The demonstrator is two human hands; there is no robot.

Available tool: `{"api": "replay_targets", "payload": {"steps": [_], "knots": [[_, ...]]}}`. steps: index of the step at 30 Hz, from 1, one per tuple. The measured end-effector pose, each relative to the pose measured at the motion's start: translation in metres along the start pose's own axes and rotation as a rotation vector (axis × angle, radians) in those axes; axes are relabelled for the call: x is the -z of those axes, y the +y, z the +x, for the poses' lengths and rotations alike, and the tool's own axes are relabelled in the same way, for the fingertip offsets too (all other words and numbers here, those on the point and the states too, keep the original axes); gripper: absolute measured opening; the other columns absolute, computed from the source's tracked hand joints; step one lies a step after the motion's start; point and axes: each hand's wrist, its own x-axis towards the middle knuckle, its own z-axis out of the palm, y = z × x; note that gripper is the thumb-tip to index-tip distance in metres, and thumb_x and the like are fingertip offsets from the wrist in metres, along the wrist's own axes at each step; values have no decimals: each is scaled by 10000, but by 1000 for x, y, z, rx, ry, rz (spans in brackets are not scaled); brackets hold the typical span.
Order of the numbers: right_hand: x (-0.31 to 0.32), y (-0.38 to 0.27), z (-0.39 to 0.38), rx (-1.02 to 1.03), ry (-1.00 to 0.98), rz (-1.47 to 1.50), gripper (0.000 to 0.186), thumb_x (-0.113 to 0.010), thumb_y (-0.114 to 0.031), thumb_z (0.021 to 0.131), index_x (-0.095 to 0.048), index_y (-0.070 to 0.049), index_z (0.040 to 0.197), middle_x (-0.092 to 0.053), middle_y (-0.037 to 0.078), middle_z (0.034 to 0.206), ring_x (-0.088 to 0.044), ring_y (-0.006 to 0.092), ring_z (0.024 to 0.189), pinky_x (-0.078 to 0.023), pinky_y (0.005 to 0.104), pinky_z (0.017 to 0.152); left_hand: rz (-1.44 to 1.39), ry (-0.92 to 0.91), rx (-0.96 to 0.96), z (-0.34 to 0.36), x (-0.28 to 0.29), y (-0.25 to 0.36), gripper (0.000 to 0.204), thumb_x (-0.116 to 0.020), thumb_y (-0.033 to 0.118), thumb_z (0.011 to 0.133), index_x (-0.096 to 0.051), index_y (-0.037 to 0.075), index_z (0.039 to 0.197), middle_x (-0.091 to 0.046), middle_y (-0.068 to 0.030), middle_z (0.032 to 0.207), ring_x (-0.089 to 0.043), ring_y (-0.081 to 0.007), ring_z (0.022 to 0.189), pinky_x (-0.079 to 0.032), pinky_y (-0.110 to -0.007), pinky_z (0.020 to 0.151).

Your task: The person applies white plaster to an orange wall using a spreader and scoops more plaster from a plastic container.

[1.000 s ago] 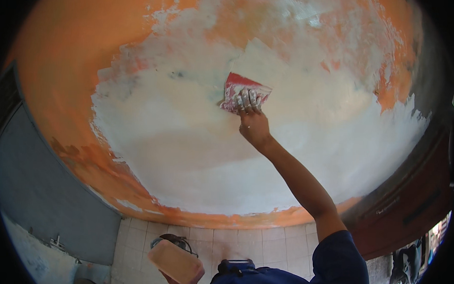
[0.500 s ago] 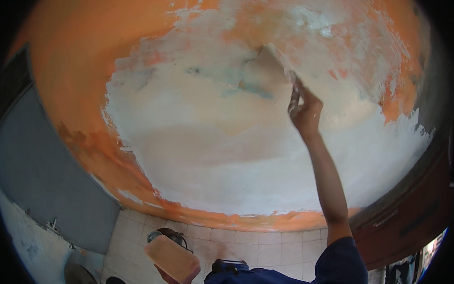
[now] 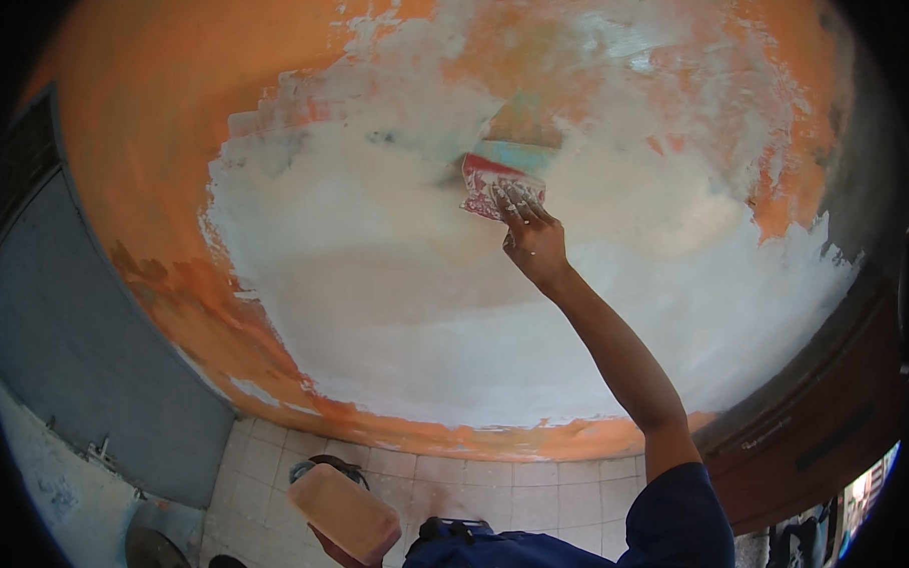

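Note:
My right hand point(image 3: 536, 242) reaches up to the wall, its fingers closed on a wide putty scraper point(image 3: 478, 183) with a red back smeared with white putty. The scraper rests against a putty-covered area of the orange wall point(image 3: 170, 114), where white putty point(image 3: 412, 343) spreads in a broad patch. Just above the tool show a pale teal band and an orange triangle. Low in the view, my left hand point(image 3: 337, 552) supports a beige rectangular tub or block point(image 3: 344, 511) from below; its fingers are mostly hidden underneath, and I cannot tell whether it is hollow.
A grey door or panel point(image 3: 92, 341) stands at the left. Pale floor tiles point(image 3: 468, 472) run along the wall's foot, with a dark rounded container point(image 3: 313, 467) partly behind the beige object. A dark red surface point(image 3: 799, 446) is at the right, and a round dark item point(image 3: 160, 552) lies lower left.
My right hand has moved left and slightly down on the wall, and the scraper has turned so its red back shows. My left hand and the beige object have barely moved.

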Motion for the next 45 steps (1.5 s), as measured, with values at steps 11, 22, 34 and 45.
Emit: {"api": "replay_targets", "payload": {"steps": [11, 22, 34, 45], "knots": [[1, -5, 7, -120, 133, -61, 631, -530, 53, 651, -445, -45, 1269, -434, 176, 1308, -445, 325, 1192, -411, 384, 966, -13, -13, 75, -5, -32, 25, 539, -236, 420, 947, -275, 82, 1365, -481, -136, 1240, -583, -251, 969, -534, -382, 750], [-97, -51, -97, -138, -266, -68, 460, -492, -37, 754, -478, 29, 1209, -454, 229, 1272, -422, 372, 1199, -353, 432, 998, 312, 117, -56, 6, -13, 4, 559, -373, 448, 906, -318, 98, 1338, -470, -148, 1231, -566, -277, 988, -510, -410, 808], [-9, -9, -32, -116, 214, -33, 531, -549, 94, 609, -553, -5, 1131, -571, 199, 1111, -565, 368, 1001, -494, 405, 835, 841, -35, -324, -7, -25, 26, 791, -670, 297, 723, -273, 27, 1351, -478, -169, 1226, -569, -241, 974, -527, -370, 757], [-31, -60, -138, -126, -92, 187, 497, -546, 66, 608, -571, -23, 1096, -581, 201, 1101, -571, 351, 1022, -508, 400, 799, -448, 269, 290, 2, 1, 13, 686, -415, 585, 842, -323, 164, 1375, -396, -103, 1360, -402, -338, 1207, -309, -575, 969]]}}
